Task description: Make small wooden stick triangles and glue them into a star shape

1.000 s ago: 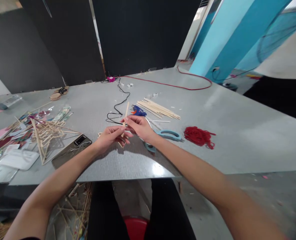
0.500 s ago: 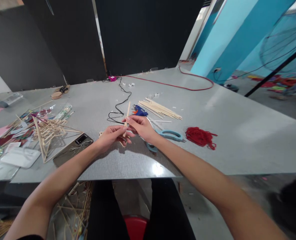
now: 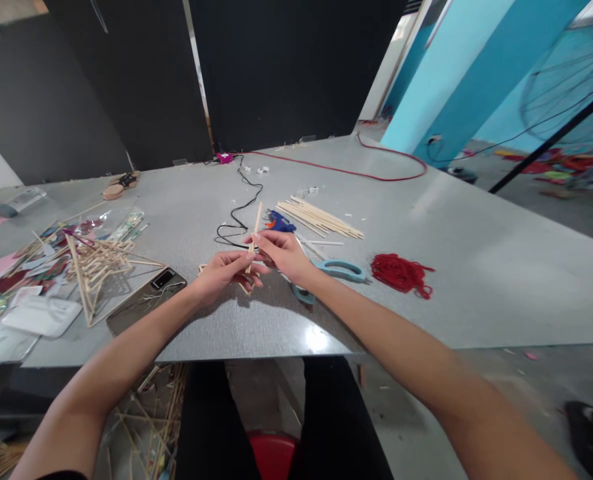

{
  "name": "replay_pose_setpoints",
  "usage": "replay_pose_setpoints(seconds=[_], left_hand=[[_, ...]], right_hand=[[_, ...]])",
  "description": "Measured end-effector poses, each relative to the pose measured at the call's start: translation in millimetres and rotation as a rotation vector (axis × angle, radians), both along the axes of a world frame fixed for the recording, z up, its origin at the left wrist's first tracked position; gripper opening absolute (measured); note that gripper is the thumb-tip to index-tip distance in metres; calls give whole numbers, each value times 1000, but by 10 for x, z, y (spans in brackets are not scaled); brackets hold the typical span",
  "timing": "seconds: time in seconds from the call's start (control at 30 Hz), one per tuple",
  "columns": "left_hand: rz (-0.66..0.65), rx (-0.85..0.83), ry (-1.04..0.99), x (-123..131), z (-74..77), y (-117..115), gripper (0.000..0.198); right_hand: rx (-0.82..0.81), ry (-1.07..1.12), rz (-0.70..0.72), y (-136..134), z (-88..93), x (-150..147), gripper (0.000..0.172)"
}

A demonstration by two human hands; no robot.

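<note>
Both my hands meet over the front middle of the grey table. Between the thumb and fingers of my left hand [image 3: 222, 272] are wooden sticks [image 3: 259, 217], one pointing up and away, with a stick piece showing under the palm. My right hand [image 3: 282, 250] pinches the same upright stick a little higher up. Just beyond my right hand lies a blue glue gun [image 3: 281, 221]. Scissors with light blue handles [image 3: 343, 269] lie partly under my right hand and wrist. A bundle of loose sticks [image 3: 321, 217] rests behind them.
Red yarn [image 3: 401, 272] lies to the right. At left are a stick frame [image 3: 83, 287], a heap of scraps and sticks [image 3: 51, 257], a white case [image 3: 41, 315] and a dark board [image 3: 146, 303] with a small device. A black cable [image 3: 236, 217] runs behind my hands.
A dark shoe shows more clearly on the floor at the lower right. My hands and the sticks stay almost in place.
</note>
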State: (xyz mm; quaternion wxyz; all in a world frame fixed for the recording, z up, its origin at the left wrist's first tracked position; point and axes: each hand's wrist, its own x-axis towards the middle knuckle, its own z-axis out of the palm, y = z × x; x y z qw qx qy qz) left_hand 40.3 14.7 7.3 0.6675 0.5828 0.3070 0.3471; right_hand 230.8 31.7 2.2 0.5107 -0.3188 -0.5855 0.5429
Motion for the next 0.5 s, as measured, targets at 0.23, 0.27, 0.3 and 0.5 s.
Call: replay_pose_setpoints(seconds=[0.23,0.27,0.3,0.5], left_hand=[[8,20,24,3,21,-11,44],[10,23,26,5,26,-14,43],[11,25,28,7,31,-17,43],[32,40,50,20,54,-29,45]], right_hand=[[16,-26,-4,-15,17,13,54],[15,-28,-2,-17,18,14,55],[15,-29,-1,-18,20,13,55],[33,-30,-1,-22,33,12,60]])
